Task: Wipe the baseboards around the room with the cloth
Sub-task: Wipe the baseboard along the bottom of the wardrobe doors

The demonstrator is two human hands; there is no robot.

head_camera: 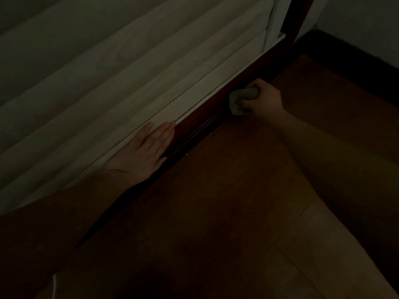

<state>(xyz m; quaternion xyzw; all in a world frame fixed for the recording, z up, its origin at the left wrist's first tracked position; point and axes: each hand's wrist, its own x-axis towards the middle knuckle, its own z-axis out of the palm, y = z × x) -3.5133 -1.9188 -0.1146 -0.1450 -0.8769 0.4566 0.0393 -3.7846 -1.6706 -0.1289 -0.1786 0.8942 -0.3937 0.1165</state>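
Nearest the head camera, the wooden floor (216, 212) fills the lower frame in dim light, with a paler section of flooring at the lower right; detail is poor throughout. Along the upper edge of the floor runs the dark reddish baseboard (194, 134), grooved lengthwise, rising diagonally from lower left toward the room corner at upper right. Above it hangs a pale pleated curtain (108, 83), its hem lying just over the top of the baseboard. The left hand (144, 154) rests flat, fingers straight and together, pressing the curtain hem back at the baseboard's top edge; it grips nothing. The right hand (259, 98) is curled into a fist round the cloth (241, 98), a bunched pale wad held against the face of the baseboard, further along toward the corner. The step in hand appears to be a wiping stroke along this run. Risk: if the left hand lifts, the curtain may drop over the board and be caught or dragged by the cloth. Risk: a tightly bunched cloth presents a small contact patch and may skip the grooves and the top ledge. Risk: low light may leave missed dust unnoticed. Clearance: the floor beside the board is open along the whole visible run, allowing free travel either way. Toward the upper right, travel ends at the corner, where a second dark baseboard (345, 50) meets it below a white wall (367, 18); a dark vertical frame stands at the curtain's end there.
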